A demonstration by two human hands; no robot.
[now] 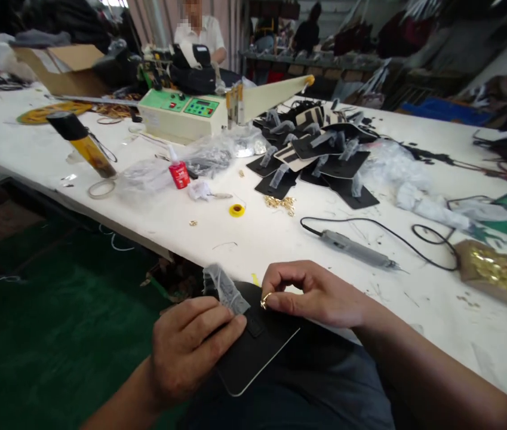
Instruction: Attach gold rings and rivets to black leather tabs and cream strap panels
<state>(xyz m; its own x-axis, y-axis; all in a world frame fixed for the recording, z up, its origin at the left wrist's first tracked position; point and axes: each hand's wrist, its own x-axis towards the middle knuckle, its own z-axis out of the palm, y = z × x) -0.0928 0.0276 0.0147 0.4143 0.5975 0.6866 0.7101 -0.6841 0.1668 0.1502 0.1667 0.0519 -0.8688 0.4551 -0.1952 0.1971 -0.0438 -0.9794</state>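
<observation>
A flat black panel (266,352) with rounded corners and a pale edge lies over my lap. My left hand (190,346) grips it from the left, fingers laid across its top and the thumb hidden. Just beyond those fingers, a strap piece wrapped in clear plastic (226,288) rises from the panel. My right hand (311,292) is closed, pinching a small gold metal fitting (264,301) between thumb and forefinger above the panel's right side. A small raised black rectangle (254,326) shows on the panel beside my left fingertips.
On the white table (168,251) are an electric screwdriver (356,249), loose gold fittings (280,204), a yellow tape roll (236,210) and a red bottle (178,170). Behind stand piled black panels (347,167) and a cream machine (181,116). A person (211,33) is across the table.
</observation>
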